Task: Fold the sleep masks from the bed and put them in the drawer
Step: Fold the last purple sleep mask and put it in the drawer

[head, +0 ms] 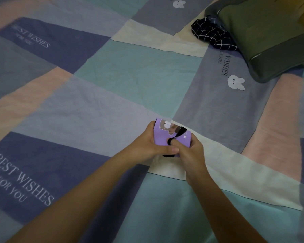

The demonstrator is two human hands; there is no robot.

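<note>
A purple sleep mask (162, 138) with a cartoon bear print is folded into a small rectangle and held just above the bed. My left hand (152, 144) grips its left side, thumb lying across the lower edge. My right hand (191, 149) holds the right side, and one finger presses on the mask's black elastic strap (176, 135), which loops across the front. A second item, black cloth with a white grid (212, 35), lies crumpled at the far right beside the pillow. No drawer is in view.
The bed is covered with a patchwork sheet (112, 81) in blue, teal, pink and cream with "BEST WISHES FOR YOU" prints. A grey-green pillow (263, 37) lies at the top right corner.
</note>
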